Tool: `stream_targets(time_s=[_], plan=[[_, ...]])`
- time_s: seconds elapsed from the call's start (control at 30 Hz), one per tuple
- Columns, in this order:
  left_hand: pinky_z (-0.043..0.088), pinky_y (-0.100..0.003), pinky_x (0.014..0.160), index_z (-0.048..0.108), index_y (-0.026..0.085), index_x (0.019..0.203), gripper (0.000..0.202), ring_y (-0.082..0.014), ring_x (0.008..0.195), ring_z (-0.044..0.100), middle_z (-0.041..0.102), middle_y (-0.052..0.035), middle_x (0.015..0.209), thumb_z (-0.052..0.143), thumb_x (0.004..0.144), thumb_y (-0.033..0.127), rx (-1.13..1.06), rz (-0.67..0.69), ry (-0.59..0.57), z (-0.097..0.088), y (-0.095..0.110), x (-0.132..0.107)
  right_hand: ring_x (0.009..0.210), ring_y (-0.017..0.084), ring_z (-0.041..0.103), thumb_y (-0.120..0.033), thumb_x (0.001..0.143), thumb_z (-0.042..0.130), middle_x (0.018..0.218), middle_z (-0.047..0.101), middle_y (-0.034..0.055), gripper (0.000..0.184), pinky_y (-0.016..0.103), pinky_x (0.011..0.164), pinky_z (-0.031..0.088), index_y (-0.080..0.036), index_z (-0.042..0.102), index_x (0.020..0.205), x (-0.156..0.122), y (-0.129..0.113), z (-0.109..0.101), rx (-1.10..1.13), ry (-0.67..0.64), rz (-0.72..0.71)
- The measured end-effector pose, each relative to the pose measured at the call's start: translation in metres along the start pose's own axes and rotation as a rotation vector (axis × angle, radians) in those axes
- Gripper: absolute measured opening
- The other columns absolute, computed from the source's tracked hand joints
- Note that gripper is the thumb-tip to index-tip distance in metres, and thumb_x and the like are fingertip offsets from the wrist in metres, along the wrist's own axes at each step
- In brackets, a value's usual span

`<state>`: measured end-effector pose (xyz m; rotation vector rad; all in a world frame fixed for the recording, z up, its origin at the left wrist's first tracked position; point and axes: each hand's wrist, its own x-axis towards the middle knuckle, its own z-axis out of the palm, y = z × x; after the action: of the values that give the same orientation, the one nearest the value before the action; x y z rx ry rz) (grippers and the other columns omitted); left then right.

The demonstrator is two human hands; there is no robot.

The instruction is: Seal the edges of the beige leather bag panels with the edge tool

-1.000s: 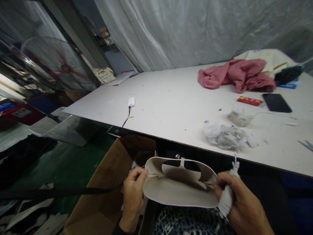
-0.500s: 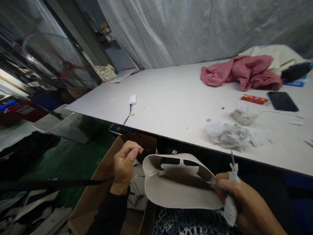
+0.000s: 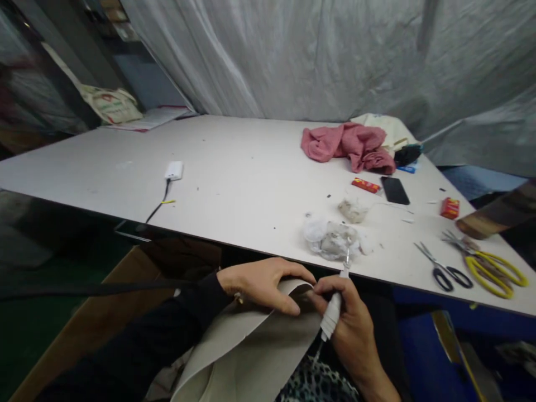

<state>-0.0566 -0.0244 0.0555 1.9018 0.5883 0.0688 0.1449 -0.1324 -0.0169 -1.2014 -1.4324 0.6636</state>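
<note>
A beige bag body (image 3: 259, 357), of stiff leather-like sheet, lies over my lap, tilted, with its opening towards me. My left hand (image 3: 263, 282) rests across its upper end, fingers over the outside and thumb at the rim. In my right hand (image 3: 349, 318) is a thin tool with a white-wrapped handle (image 3: 332, 315); its metal tip points up and away, and a thin metal end shows below. The right thumb and fingertips also meet the bag's edge beside the left fingers. A small metal fitting (image 3: 238, 298) shows near my left wrist.
On the white table (image 3: 234, 184) lie crumpled plastic (image 3: 335, 240), black-handled scissors (image 3: 446, 271), yellow-handled scissors (image 3: 489, 265), a phone (image 3: 395, 190), a red packet (image 3: 366, 185), a pink cloth (image 3: 347, 145) and a white cabled device (image 3: 173, 170). A cardboard box (image 3: 121, 279) stands below left.
My left hand has come from beside the bag onto its edge. The bag has turned and tilted, and both hands are now close together. The view has swung right, showing the scissors.
</note>
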Motion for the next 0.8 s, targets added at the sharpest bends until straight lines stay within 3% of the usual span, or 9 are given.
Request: stream_targets(time_s=[0.13,0.27,0.37,0.57,0.7,0.8], plan=[[0.050,-0.034,0.095,0.072,0.019,0.128,0.055,-0.0273,0.110,0.068,0.075,-0.0073,0.125,0.075,0.073,0.015,-0.003,-0.099,0.122,0.016,0.004,0.012,0.074,0.014,0.068,-0.025,0.093,0.074,0.087,0.070,-0.0015,0.009,0.020,0.066,0.054,-0.025,0.065,0.095,0.001,0.006,-0.002,-0.009,0.026,0.100],[0.048,-0.030,0.080,0.078,0.017,0.101,0.027,-0.0227,0.091,0.068,0.077,-0.0043,0.098,0.075,0.075,0.022,-0.065,-0.232,0.319,0.031,-0.001,0.024,0.070,0.013,0.066,-0.026,0.093,0.073,0.085,0.069,-0.0015,0.009,0.020,0.063,0.053,-0.024,0.065,0.094,0.003,0.010,0.002,-0.014,0.037,0.131],[0.044,-0.027,0.069,0.076,0.016,0.087,0.019,-0.0176,0.074,0.062,0.072,-0.0009,0.079,0.078,0.072,0.027,-0.284,-0.291,0.336,0.035,-0.016,0.034,0.071,0.013,0.067,-0.028,0.098,0.068,0.086,0.069,-0.0009,0.006,0.021,0.065,0.055,-0.024,0.065,0.101,0.004,0.018,0.000,-0.030,-0.002,0.116],[0.039,-0.025,0.061,0.069,0.016,0.071,0.026,-0.0128,0.060,0.052,0.064,0.0021,0.063,0.084,0.062,0.035,-0.674,-0.320,0.452,0.022,-0.044,0.051,0.079,0.018,0.073,-0.044,0.108,0.048,0.100,0.071,0.0058,0.039,0.029,0.072,0.061,-0.024,0.060,0.139,0.016,0.042,-0.044,-0.084,0.088,0.047],[0.041,-0.027,0.065,0.071,0.017,0.072,0.022,-0.0145,0.062,0.056,0.065,0.0017,0.063,0.082,0.065,0.034,-0.590,-0.330,0.526,0.019,-0.046,0.063,0.097,0.022,0.071,-0.040,0.105,0.055,0.112,0.073,0.0082,0.029,0.036,0.088,0.058,-0.023,0.073,0.120,0.036,0.051,-0.071,-0.283,0.182,0.078],[0.043,-0.028,0.070,0.074,0.017,0.074,0.014,-0.0164,0.067,0.060,0.068,0.0013,0.065,0.077,0.071,0.030,-0.436,-0.338,0.499,0.024,-0.040,0.070,0.090,0.021,0.073,-0.038,0.100,0.065,0.101,0.077,0.0055,0.021,0.033,0.085,0.058,-0.021,0.073,0.108,0.046,0.056,-0.074,-0.310,0.269,0.137]])
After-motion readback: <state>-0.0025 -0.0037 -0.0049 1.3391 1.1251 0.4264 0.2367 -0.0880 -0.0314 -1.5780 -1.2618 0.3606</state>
